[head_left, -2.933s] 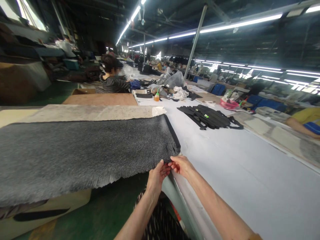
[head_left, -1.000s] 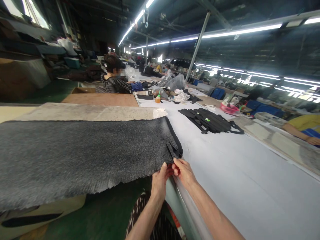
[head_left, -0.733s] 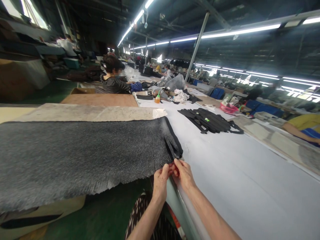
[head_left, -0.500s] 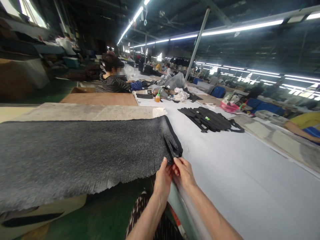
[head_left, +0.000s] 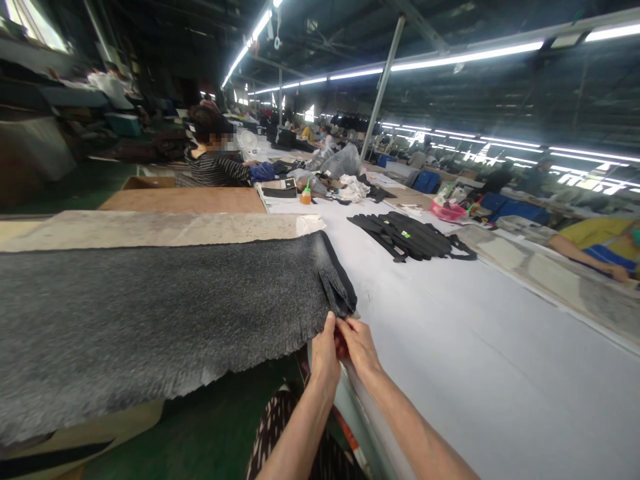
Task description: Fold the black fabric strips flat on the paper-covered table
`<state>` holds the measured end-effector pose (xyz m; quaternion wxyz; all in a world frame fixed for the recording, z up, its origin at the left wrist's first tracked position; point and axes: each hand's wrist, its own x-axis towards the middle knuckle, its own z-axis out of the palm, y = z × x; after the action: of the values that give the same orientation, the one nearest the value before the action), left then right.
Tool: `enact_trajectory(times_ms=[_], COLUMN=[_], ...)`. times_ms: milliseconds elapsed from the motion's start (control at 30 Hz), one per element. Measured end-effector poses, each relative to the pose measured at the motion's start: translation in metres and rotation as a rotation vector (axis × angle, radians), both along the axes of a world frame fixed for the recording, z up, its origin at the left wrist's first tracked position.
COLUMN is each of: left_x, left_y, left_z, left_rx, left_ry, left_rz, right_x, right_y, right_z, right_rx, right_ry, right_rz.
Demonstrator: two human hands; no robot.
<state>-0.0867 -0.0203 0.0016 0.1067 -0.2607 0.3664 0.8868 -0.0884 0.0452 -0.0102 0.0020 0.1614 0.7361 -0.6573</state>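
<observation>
A wide piece of dark grey ribbed fabric stretches from the left edge to the middle, its lower edge hanging over the table's side. Its right end is folded, with a black border. My left hand pinches the lower corner of that folded end, thumb on top. Close beside it, my right hand is closed at the same corner, its fingertips touching the left ones. The fingertips are partly hidden under the hands. A flat stack of black pieces with a green tag lies farther back on the white tabletop.
An orange bottle, white cloth and clear plastic bags sit at the back. A pink basket stands right of them. One person in stripes is at the back left, another in yellow at the right.
The view has shifted slightly, so most things appear a little farther left. Both hands remain at the fabric's corner, with the fingers slightly rearranged. The person in yellow shows more at the right.
</observation>
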Motion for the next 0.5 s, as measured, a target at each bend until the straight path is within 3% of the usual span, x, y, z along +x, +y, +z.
enact_trajectory(times_ms=[167, 500], left_x=[-0.001, -0.008], left_y=[0.001, 0.002], left_z=[-0.001, 0.012], left_rx=[-0.014, -0.069], left_ry=[0.007, -0.164], left_rz=[-0.003, -0.021], right_x=[0.003, 0.005], right_y=[-0.004, -0.007], right_z=[0.003, 0.003], right_rx=[-0.019, -0.038], right_ry=[0.023, 0.047], right_rz=[-0.002, -0.049])
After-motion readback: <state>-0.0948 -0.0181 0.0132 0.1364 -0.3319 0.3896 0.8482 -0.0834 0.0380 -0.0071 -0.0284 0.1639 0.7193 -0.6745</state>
